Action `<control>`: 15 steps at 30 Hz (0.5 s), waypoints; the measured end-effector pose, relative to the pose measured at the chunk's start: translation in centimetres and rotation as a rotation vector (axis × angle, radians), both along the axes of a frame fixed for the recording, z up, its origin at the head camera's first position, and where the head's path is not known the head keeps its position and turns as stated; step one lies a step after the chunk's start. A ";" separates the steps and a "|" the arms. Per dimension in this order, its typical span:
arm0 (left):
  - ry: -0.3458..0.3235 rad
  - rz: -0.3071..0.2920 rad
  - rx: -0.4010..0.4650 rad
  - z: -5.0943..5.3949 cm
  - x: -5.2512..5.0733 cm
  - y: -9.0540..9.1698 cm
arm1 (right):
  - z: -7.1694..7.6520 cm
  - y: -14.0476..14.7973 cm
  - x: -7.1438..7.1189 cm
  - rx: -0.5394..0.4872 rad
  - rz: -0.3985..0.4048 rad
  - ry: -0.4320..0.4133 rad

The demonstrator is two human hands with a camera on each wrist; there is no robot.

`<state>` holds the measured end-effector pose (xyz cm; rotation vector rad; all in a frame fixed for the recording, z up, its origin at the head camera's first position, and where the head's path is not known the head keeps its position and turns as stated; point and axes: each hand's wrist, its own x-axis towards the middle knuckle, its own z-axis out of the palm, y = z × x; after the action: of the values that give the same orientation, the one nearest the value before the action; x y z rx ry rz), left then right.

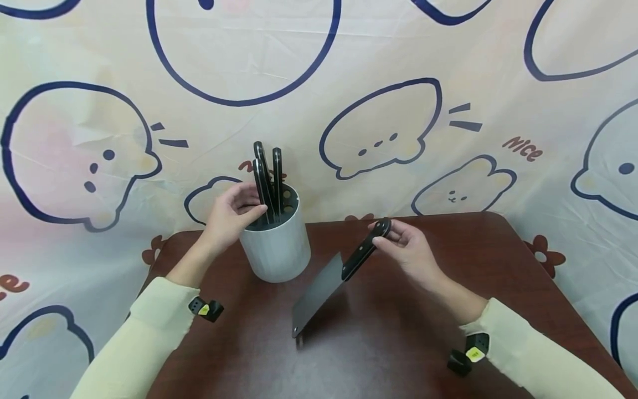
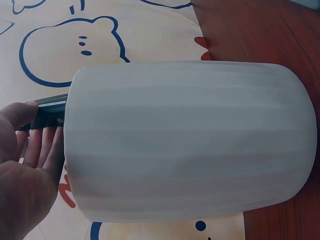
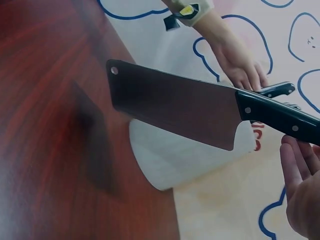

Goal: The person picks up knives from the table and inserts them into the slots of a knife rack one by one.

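Observation:
A cleaver (image 1: pixel 317 293) with a broad metal blade and a black riveted handle slants above the table, its blade down to the left. My right hand (image 1: pixel 410 249) grips the handle near its end; in the right wrist view the blade hangs in front of the holder. To its left stands a white round knife holder (image 1: pixel 276 252) with several black-handled knives upright in its top. My left hand (image 1: pixel 231 213) is at the holder's rim, thumb and fingers pinching a knife handle (image 2: pixel 50 111). That knife's blade is hidden inside the holder.
The dark reddish-brown wooden table (image 1: pixel 399 343) lies under both arms. Behind it hangs a pale cloth (image 1: pixel 379 50) printed with blue cartoon outlines, close to the holder. Round openings (image 1: pixel 287 195) show in the holder's top.

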<state>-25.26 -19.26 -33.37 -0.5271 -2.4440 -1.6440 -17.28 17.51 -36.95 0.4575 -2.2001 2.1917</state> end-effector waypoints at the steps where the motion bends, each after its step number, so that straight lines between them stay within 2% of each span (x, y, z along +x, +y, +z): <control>1: -0.001 0.001 -0.002 0.0 0.0 0.0 | 0.2 0.2 0.0 0.001 0.001 0.009; 15: -0.016 -0.004 0.004 -0.1 0.1 -0.1 | 4.2 2.6 -0.5 0.190 -0.044 0.068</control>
<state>-25.16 -19.35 -33.42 -0.5203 -2.4523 -1.6606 -17.78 20.15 -32.78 0.4742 -2.3679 1.9254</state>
